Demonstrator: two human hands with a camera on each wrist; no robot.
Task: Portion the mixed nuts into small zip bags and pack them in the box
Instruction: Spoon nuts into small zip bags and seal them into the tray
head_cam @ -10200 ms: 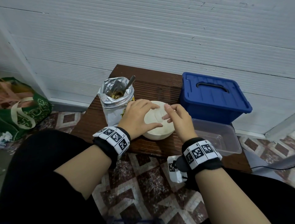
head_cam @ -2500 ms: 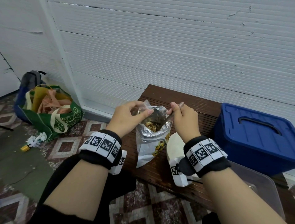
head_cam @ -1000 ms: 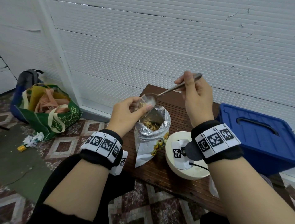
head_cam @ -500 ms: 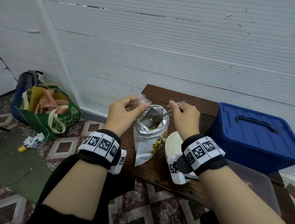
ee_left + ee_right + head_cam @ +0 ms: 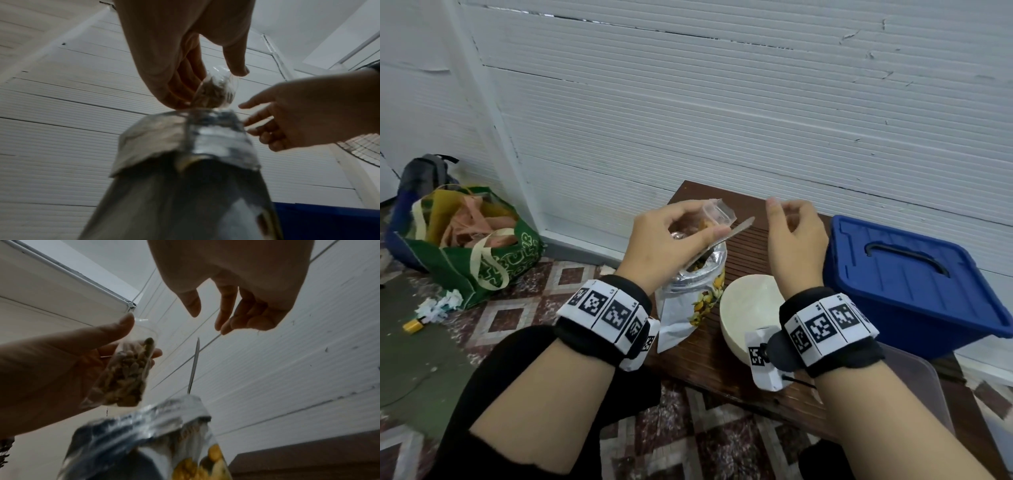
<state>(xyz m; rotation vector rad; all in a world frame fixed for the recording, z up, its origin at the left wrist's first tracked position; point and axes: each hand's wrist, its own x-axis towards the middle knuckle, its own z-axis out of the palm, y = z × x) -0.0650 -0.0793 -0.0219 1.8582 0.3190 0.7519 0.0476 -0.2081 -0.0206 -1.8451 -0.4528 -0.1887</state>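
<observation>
Above the foil pouch (image 5: 690, 294), your left hand (image 5: 667, 240) pinched a small clear zip bag (image 5: 717, 216), thumb on one side and fingers curled behind it. The right wrist view showed that bag (image 5: 125, 374) partly filled with mixed nuts (image 5: 123, 378), its mouth open at the top. The left wrist view showed the bag (image 5: 216, 91) hanging just over the pouch rim (image 5: 185, 134).

Your right hand (image 5: 794, 240) was at 3 o'clock from the bag, held nothing, fingers loosely curled, thumb and forefinger apart, near the bag but not touching it.

The foil pouch stood upright on the brown wooden bench (image 5: 722, 370), top open, more nuts inside. A metal spoon (image 5: 726, 236) leaned in the pouch, handle pointing out toward 2 o'clock, bowl hidden inside; neither hand held it.

At 4 o'clock from the pouch, just beside it, sat a cream round bowl (image 5: 746, 308); could not tell what was in it. The blue plastic box (image 5: 914, 284) was at 3 o'clock on the bench, lid closed, contents hidden. A clear plastic tub (image 5: 928, 387) lay at 5 o'clock, mostly behind your right wrist; contents not clear.

At 9 o'clock on the tiled floor stood a green tote bag (image 5: 493, 253) stuffed with cloth-like items, a grey backpack (image 5: 424, 174) behind it.
</observation>
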